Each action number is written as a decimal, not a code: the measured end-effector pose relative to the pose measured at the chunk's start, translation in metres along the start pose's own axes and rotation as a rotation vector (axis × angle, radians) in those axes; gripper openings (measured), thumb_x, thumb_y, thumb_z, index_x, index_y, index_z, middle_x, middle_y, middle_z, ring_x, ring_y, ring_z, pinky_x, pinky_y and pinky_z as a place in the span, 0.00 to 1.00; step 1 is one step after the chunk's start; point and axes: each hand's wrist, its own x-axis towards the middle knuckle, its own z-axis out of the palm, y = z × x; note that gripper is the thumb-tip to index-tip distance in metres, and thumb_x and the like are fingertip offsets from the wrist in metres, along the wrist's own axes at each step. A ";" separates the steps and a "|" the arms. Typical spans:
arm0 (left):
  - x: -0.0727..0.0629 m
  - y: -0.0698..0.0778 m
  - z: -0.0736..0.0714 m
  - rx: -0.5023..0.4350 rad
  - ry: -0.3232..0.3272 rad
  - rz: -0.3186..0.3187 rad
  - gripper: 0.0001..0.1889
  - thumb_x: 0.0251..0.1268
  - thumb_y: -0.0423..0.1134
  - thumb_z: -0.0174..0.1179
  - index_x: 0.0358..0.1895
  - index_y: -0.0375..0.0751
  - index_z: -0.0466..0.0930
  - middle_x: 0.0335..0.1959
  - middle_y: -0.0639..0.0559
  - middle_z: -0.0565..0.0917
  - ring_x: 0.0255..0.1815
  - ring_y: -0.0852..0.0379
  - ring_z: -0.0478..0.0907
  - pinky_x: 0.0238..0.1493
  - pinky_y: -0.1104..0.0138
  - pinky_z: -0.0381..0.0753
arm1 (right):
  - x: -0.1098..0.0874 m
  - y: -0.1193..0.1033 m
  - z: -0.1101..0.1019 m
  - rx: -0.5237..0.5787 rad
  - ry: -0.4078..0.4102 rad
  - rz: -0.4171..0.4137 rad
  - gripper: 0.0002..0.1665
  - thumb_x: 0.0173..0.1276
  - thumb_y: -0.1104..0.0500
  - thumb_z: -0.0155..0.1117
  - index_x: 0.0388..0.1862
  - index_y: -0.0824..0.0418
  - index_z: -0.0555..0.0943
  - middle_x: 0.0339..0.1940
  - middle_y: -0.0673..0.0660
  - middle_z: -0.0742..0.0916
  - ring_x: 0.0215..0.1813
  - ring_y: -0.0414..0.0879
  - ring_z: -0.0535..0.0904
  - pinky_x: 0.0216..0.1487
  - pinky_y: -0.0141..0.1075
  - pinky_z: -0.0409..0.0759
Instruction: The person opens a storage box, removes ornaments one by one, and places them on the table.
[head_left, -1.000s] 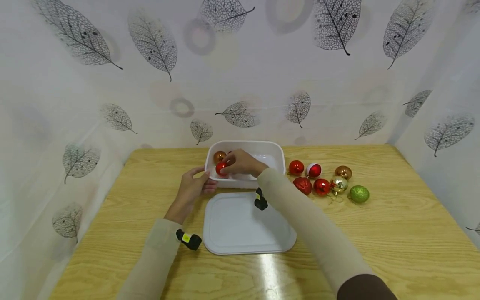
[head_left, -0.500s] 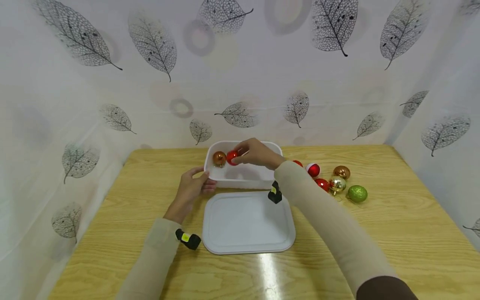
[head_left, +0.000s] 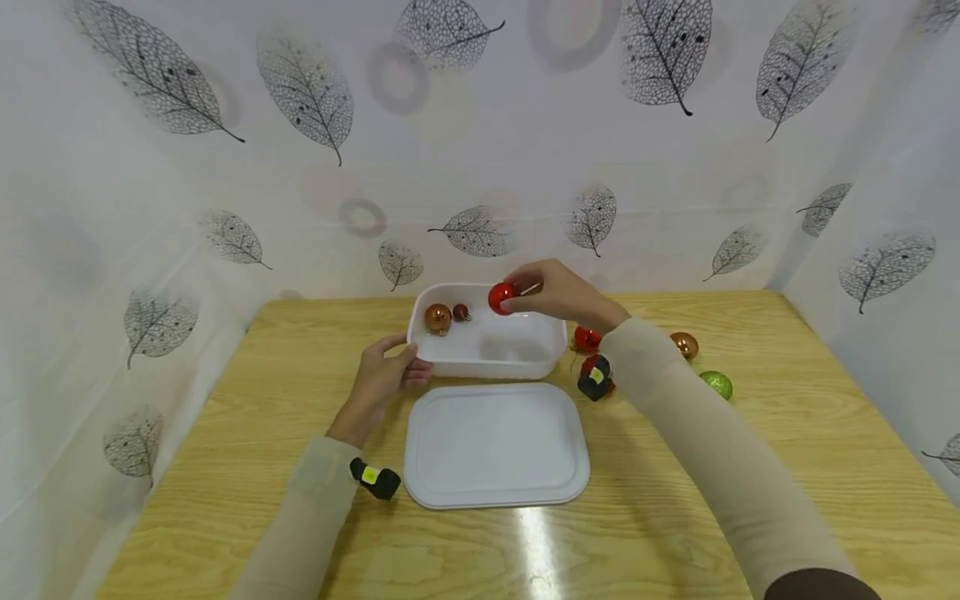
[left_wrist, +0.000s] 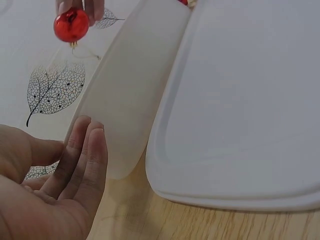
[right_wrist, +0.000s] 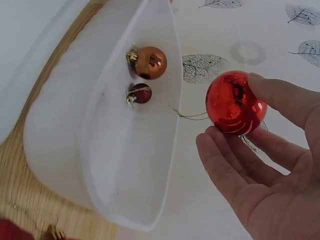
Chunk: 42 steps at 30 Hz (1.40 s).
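My right hand (head_left: 551, 290) pinches a shiny red Christmas bauble (right_wrist: 235, 102) between thumb and fingertips, and a thin gold loop trails from its cap. It is held above the right back part of a white plastic box (head_left: 487, 369). My left hand (head_left: 381, 375) holds the box at its front left corner, thumb at the rim and fingers along the outer wall (left_wrist: 125, 95). Inside, toward the left end, lie a copper bauble (right_wrist: 151, 63) and a small dark red bauble (right_wrist: 142, 93).
A white lid (head_left: 497, 446) lies flat on the wooden table (head_left: 660, 500) in front of the box. Right of the box are red baubles (head_left: 587, 338), a brown bauble (head_left: 684, 345) and a green glittery bauble (head_left: 717, 383). The right sleeve covers others. A leaf-patterned curtain (head_left: 480, 150) stands behind.
My right hand has lifted the red bauble from the box's left front area and carried it right and back, uncovering the small dark red bauble. The left hand stays at the corner.
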 end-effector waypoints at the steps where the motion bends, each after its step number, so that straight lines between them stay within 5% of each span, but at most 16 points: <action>1: 0.000 0.000 0.000 0.002 0.002 -0.001 0.23 0.80 0.37 0.53 0.72 0.34 0.65 0.30 0.45 0.87 0.29 0.56 0.87 0.39 0.64 0.90 | -0.004 0.001 -0.003 -0.007 0.005 0.002 0.26 0.69 0.53 0.72 0.62 0.61 0.81 0.57 0.59 0.85 0.58 0.53 0.81 0.62 0.49 0.81; 16: -0.001 0.000 0.001 0.016 0.008 -0.009 0.24 0.80 0.37 0.53 0.73 0.33 0.64 0.31 0.45 0.87 0.29 0.57 0.87 0.39 0.65 0.90 | -0.063 0.018 -0.032 -0.041 0.034 0.046 0.30 0.69 0.53 0.72 0.66 0.64 0.78 0.58 0.62 0.84 0.58 0.56 0.82 0.63 0.52 0.81; 23: -0.001 0.000 0.001 0.013 -0.001 -0.003 0.24 0.80 0.37 0.53 0.73 0.33 0.64 0.30 0.45 0.87 0.29 0.57 0.87 0.38 0.66 0.90 | -0.092 0.030 -0.035 -0.005 0.034 0.053 0.29 0.69 0.55 0.72 0.65 0.66 0.78 0.57 0.63 0.85 0.54 0.56 0.83 0.42 0.40 0.89; 31: -0.002 0.000 0.000 0.009 -0.007 0.001 0.24 0.80 0.36 0.52 0.73 0.33 0.64 0.30 0.45 0.87 0.30 0.56 0.87 0.38 0.66 0.90 | -0.122 0.045 -0.036 -0.082 0.049 0.052 0.30 0.68 0.54 0.73 0.64 0.66 0.79 0.55 0.61 0.86 0.56 0.56 0.83 0.57 0.50 0.84; 42: -0.001 0.000 0.000 0.012 -0.012 0.000 0.24 0.80 0.36 0.52 0.74 0.33 0.64 0.31 0.45 0.87 0.31 0.55 0.87 0.38 0.65 0.90 | -0.159 0.075 -0.027 -0.043 0.051 0.067 0.30 0.67 0.54 0.74 0.62 0.69 0.80 0.52 0.60 0.87 0.51 0.51 0.85 0.47 0.31 0.85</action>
